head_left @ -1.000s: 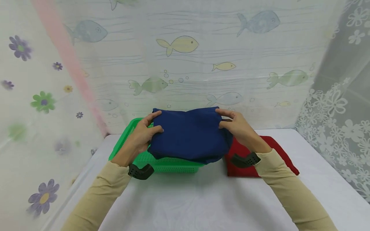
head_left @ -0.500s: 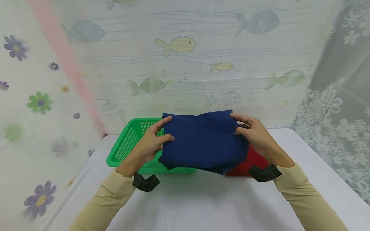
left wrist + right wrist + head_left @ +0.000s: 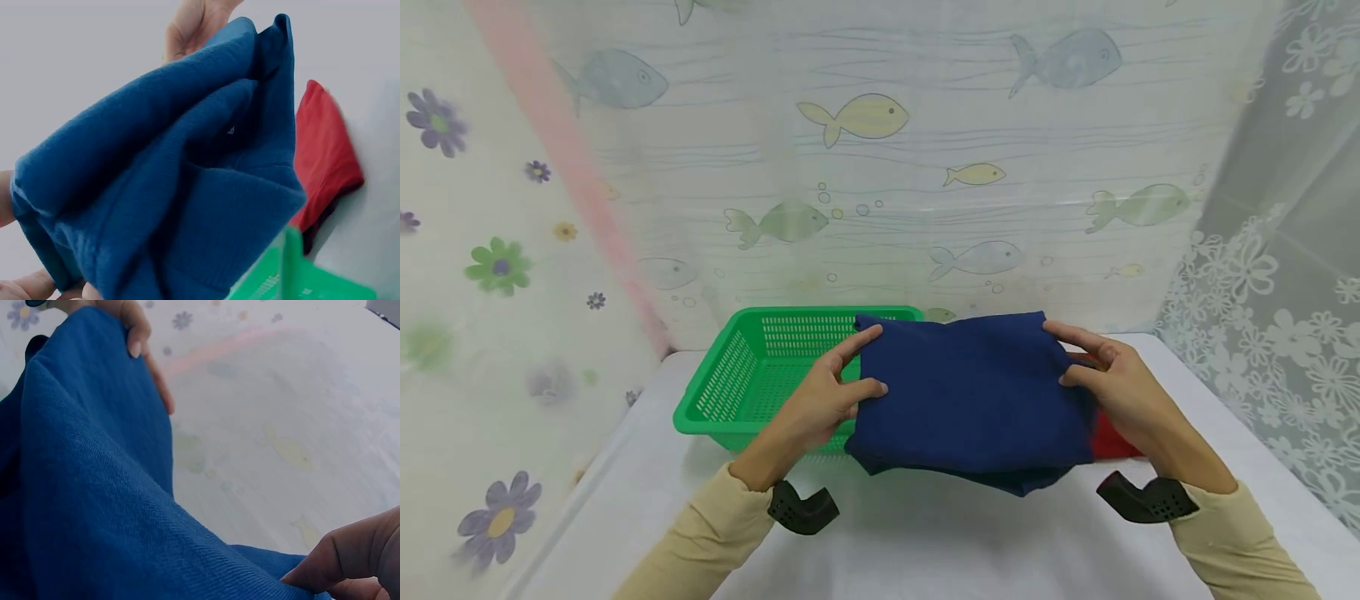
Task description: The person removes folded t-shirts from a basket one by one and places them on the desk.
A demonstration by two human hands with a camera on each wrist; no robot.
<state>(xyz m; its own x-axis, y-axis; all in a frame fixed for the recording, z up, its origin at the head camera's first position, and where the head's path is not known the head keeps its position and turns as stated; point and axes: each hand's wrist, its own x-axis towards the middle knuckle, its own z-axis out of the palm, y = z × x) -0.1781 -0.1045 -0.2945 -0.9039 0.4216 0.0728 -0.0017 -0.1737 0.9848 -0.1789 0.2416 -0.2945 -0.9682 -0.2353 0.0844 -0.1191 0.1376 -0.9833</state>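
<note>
A folded navy-blue cloth (image 3: pixel 966 400) hangs between both hands in the head view, raised over the table. My left hand (image 3: pixel 820 402) pinches its left edge between thumb and fingers. On the opposite edge my right hand (image 3: pixel 1126 396) pinches it the same way, index finger at the upper corner. From the left wrist, the cloth (image 3: pixel 156 156) shows its underside, with loose layers, deep folds and a tiny light mark. The right wrist view has the right thumb and fingers (image 3: pixel 337 556) gripping an edge at the lower right.
Behind the cloth at left stands a green plastic basket (image 3: pixel 827 312) with perforated walls. A red folded cloth (image 3: pixel 1112 437) lies on the white-covered table (image 3: pixel 917 550) at right, mostly hidden behind the blue cloth and right hand. Printed curtains (image 3: pixel 880 183) enclose the back and sides.
Both hands have carried the blue cloth to the right and closer to me, lower in the head view. More of the green basket now shows, and less of the red cloth.
</note>
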